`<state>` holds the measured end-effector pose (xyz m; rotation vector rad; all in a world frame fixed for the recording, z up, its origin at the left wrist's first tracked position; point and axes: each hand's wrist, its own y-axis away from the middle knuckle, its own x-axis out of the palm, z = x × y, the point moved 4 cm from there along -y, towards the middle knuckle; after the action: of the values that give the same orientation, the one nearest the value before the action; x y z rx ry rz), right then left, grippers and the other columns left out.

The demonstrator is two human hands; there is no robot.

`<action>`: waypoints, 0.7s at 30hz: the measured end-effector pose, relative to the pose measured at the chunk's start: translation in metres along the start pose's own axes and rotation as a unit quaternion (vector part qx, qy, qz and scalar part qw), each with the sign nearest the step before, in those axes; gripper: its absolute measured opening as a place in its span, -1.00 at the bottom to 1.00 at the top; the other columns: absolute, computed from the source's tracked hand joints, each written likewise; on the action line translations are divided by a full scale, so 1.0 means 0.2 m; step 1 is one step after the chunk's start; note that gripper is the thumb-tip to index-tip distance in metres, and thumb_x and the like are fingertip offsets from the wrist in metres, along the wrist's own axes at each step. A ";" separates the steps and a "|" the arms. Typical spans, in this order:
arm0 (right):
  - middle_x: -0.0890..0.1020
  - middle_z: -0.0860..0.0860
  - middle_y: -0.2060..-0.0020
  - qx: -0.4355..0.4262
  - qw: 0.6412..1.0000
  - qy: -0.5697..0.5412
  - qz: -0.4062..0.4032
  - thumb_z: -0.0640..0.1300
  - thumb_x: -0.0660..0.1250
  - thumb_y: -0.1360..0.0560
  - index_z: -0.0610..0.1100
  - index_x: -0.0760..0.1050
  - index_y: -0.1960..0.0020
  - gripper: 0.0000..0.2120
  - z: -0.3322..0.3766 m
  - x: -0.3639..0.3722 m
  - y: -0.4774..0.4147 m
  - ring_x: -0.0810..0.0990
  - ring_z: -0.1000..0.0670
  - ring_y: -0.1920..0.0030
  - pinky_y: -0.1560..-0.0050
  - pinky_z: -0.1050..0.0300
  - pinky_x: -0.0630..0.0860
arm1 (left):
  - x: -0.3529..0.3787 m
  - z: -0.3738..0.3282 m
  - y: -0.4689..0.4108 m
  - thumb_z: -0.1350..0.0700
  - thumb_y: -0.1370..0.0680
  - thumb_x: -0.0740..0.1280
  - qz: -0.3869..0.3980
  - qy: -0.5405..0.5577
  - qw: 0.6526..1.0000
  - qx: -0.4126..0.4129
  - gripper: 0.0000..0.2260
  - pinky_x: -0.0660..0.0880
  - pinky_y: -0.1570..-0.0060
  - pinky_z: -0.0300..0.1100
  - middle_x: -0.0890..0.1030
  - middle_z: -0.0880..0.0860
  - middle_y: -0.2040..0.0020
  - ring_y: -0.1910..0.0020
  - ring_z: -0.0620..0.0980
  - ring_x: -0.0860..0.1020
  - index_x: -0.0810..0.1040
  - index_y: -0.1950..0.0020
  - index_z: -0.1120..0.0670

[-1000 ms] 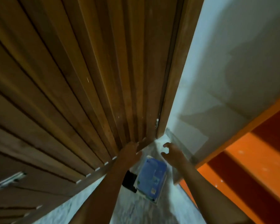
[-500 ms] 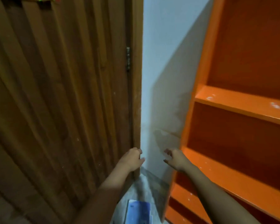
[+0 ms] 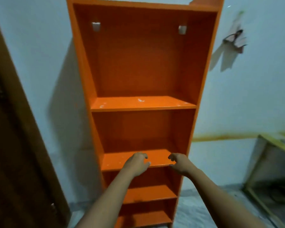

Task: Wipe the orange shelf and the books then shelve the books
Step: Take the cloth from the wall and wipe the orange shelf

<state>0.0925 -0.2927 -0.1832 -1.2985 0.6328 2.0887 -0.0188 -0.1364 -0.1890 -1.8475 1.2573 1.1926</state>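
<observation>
edges of the orange shelf (image 3: 138,63) are lost: its top runs into the upper border and its foot drops out below. it stands upright against the pale blue wall (image 3: 253,96), long axis vertical, open front facing the camera. two grey brackets (image 3: 96,26) sit high on its back panel, and white specks dot the upper board (image 3: 143,103). in front of the next board down (image 3: 115,160) hang the left hand (image 3: 136,164) and right hand (image 3: 179,163), near each other but apart, fingers (image 3: 144,156) loosely curled and grasping nothing. whether they touch the board's edge i cannot tell. left of the shelf a brown wooden door (image 3: 15,145) is cut off at the left edge. at far right a yellow-topped table (image 3: 276,142) is half out of view. on the wall above it a hanging thing (image 3: 234,40) is too smeared to name.
</observation>
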 end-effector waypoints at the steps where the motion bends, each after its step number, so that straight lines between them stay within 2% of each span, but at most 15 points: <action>1: 0.54 -0.15 -0.17 0.020 1.000 -0.004 -0.016 -0.14 0.31 -0.50 -0.21 0.44 -0.25 -0.66 -0.09 -0.05 0.05 0.50 -0.12 -0.19 -0.05 0.13 0.41 | 0.03 -0.09 -0.04 -0.02 -0.57 0.24 0.007 0.001 1.000 0.016 -0.63 0.35 -0.28 -0.11 0.45 0.14 -0.34 -0.31 0.10 0.41 0.46 -0.31 0.13; 3: 0.57 -0.16 -0.10 0.064 0.996 -0.017 -0.052 -0.14 0.32 -0.48 -0.23 0.47 -0.19 -0.68 -0.26 -0.17 0.15 0.53 -0.14 -0.14 -0.03 0.12 0.44 | 0.08 -0.29 -0.12 -0.01 -0.57 0.25 0.020 0.007 0.998 0.051 -0.64 0.34 -0.25 -0.14 0.46 0.14 -0.31 -0.30 0.10 0.42 0.47 -0.29 0.13; 5: 0.57 -0.13 -0.13 0.106 0.991 -0.025 -0.080 -0.13 0.33 -0.49 -0.20 0.46 -0.23 -0.66 -0.43 -0.28 0.25 0.51 -0.09 -0.16 -0.10 0.14 0.43 | 0.13 -0.48 -0.18 0.00 -0.56 0.25 0.035 0.008 0.995 0.089 -0.66 0.33 -0.24 -0.16 0.47 0.14 -0.29 -0.29 0.09 0.41 0.48 -0.27 0.13; 11: 0.55 -0.09 -0.16 0.187 0.974 -0.022 -0.130 -0.12 0.31 -0.48 -0.15 0.45 -0.25 -0.65 -0.86 -0.54 0.43 0.49 -0.05 -0.16 -0.08 0.18 0.39 | 0.24 -1.00 -0.38 -0.03 -0.55 0.26 0.052 0.004 0.984 0.171 -0.66 0.40 -0.20 -0.11 0.50 0.13 -0.26 -0.25 0.09 0.45 0.49 -0.25 0.12; 16: 0.55 -0.09 -0.15 0.219 0.963 -0.030 -0.154 -0.10 0.31 -0.48 -0.14 0.45 -0.25 -0.65 -1.18 -0.71 0.40 0.49 -0.04 -0.17 -0.11 0.15 0.43 | 0.33 -1.34 -0.59 -0.05 -0.58 0.21 0.059 -0.002 0.974 0.220 -0.65 0.36 -0.20 -0.13 0.43 0.04 -0.33 -0.30 0.04 0.41 0.44 -0.30 0.08; 21: 0.55 -0.07 -0.15 0.205 0.962 -0.033 -0.175 -0.12 0.31 -0.48 -0.13 0.45 -0.25 -0.65 -1.48 -1.04 0.12 0.51 -0.02 -0.13 -0.11 0.17 0.43 | 0.33 -1.64 -0.96 -0.04 -0.57 0.20 0.032 -0.009 0.969 0.243 -0.66 0.37 -0.23 -0.14 0.45 0.04 -0.30 -0.29 0.02 0.41 0.45 -0.29 0.07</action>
<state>0.3333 -0.5545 -0.1132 -1.0138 0.7034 1.6011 0.2809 -0.3674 -0.1136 -1.4406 1.4540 0.8317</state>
